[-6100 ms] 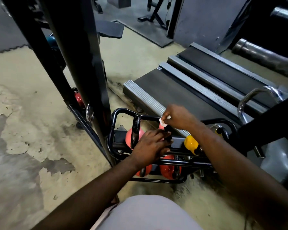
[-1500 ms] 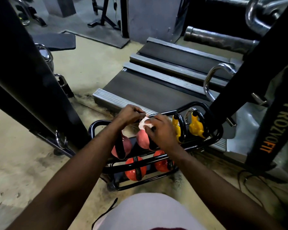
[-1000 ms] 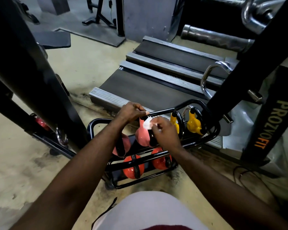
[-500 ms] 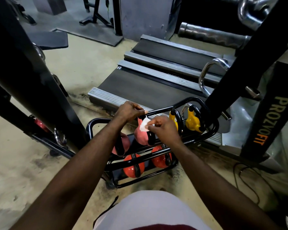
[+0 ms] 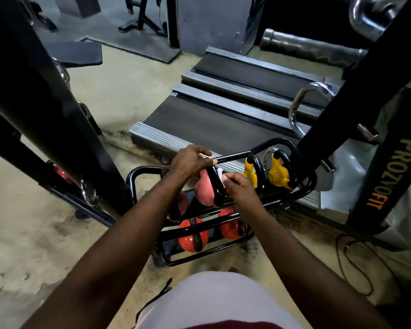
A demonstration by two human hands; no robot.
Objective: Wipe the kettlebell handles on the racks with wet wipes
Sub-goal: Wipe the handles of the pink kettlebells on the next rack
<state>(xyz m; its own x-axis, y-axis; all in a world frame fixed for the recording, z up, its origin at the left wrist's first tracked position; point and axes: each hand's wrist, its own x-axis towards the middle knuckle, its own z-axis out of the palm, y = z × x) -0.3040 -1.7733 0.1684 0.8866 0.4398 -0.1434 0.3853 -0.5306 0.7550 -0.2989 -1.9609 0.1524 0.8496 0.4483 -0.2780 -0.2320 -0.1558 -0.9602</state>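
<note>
A low black tubular rack [image 5: 301, 189] on the floor holds pink, red and yellow kettlebells. A pink kettlebell [image 5: 204, 189] on the upper tier shows its black handle [image 5: 216, 186]. My left hand [image 5: 191, 160] grips the rack's top rail just above it. My right hand [image 5: 237, 186] pinches a white wet wipe [image 5: 220, 173] against the right side of that handle. Two yellow kettlebells [image 5: 279, 175] stand to the right. Two red kettlebells [image 5: 192, 237] lie on the lower tier.
Behind the rack lie the ends of two treadmill decks [image 5: 211, 124]. A black machine upright [image 5: 45, 96] slants at the left, and a black PROZYOFIT post [image 5: 387, 176] stands at the right. A black cable [image 5: 356, 262] loops on the concrete floor.
My right hand with the wipe has slid from the top of the pink kettlebell's handle down its right side, so the handle shows. My left hand stays on the top rail.
</note>
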